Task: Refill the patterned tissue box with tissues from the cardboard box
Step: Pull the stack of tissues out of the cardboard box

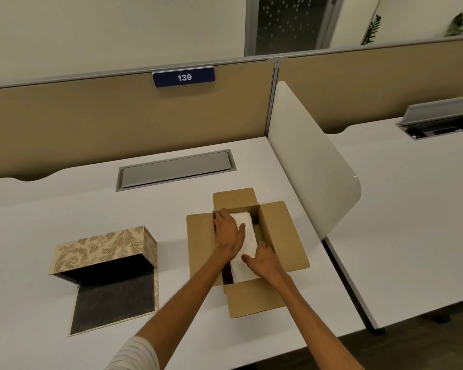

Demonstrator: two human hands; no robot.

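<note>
Item: tissues (247,236), white stack inside cardboard box (278,231) on table (64,209), flaps splayed for access. Left hand (229,231) and right hand (262,259) clasp stack's opposite ends (likely to lift). Patterned tissue box (104,249) lies opened leftward, ready to receive

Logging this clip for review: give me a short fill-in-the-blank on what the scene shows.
1. Both hands reach into the open ___ box.
2. The stack of tissues is ___ in colour.
3. The patterned tissue box lies to the ___ of it, flap open.
4. The blue sign reads ___.

Missing words: cardboard; white; left; 139
</note>
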